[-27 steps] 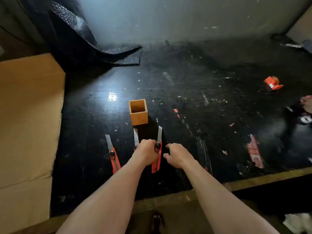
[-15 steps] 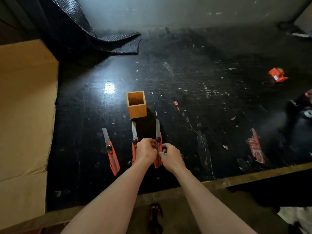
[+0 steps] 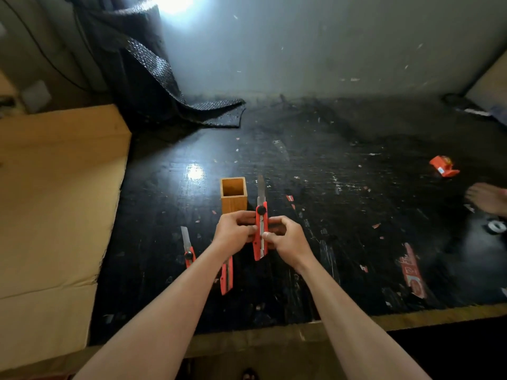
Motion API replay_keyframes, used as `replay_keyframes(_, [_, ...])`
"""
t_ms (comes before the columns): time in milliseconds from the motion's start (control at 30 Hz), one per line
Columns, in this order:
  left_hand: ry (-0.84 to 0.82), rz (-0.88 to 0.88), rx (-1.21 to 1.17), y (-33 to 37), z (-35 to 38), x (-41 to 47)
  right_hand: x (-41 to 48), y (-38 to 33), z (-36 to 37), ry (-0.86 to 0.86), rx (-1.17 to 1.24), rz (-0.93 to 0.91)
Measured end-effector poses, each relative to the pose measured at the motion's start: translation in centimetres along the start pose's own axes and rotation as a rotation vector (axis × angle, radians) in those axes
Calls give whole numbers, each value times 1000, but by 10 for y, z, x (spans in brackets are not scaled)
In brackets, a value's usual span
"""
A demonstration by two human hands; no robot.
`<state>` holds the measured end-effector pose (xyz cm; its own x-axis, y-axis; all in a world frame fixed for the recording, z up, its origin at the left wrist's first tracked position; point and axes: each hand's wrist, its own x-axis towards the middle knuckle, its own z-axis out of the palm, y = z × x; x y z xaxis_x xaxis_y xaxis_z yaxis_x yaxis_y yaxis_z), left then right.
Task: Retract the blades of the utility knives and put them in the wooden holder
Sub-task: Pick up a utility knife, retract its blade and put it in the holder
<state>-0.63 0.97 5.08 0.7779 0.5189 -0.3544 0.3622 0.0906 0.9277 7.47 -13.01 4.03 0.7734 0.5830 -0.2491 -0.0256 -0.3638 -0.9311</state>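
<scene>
**Both hands grip one knife, blade still out**

A scratched black bench point(image 3: 343, 215), littered with small scraps, fills most of the view. A large flat sheet of brown cardboard point(image 3: 55, 201) lies along its left side, and a dark textured mat point(image 3: 164, 86) droops from the wall onto the far left corner.

The left hand point(image 3: 234, 233) and the right hand point(image 3: 288, 239) are both clenched on the same red utility knife with a black round knob point(image 3: 260, 231), lifted above the bench. The left hand pinches the handle from the left; the right thumb lies on the metal strip down the knife's middle. The silver blade points away from the person and is extended.

Just behind the left hand stands the square open-topped wooden holder point(image 3: 234, 200), upright; nothing shows above its rim.

A second red utility knife point(image 3: 227, 278) lies on the bench, partly hidden under the left wrist. A third red utility knife point(image 3: 188, 249) lies just left of it with its blade extended.

Near the far right edge lies a small orange-red plastic object point(image 3: 443, 166), well apart from the knives
</scene>
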Motion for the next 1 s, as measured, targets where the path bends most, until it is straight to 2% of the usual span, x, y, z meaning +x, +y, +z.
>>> replay_keyframes(133, [-30, 37, -89, 30, -27, -6, 4, -42, 0, -56, 37, -101])
replay_keyframes(433, [15, 190, -186, 100, -78, -33, 7, -127, 16, -138, 54, -251])
replay_keyframes(767, [6, 338, -156, 137, -96, -49, 15, -202, 13, 23, -160, -542])
replay_keyframes(1000, [23, 424, -176, 157, -98, -59, 10, -219, 9, 27, -167, -583])
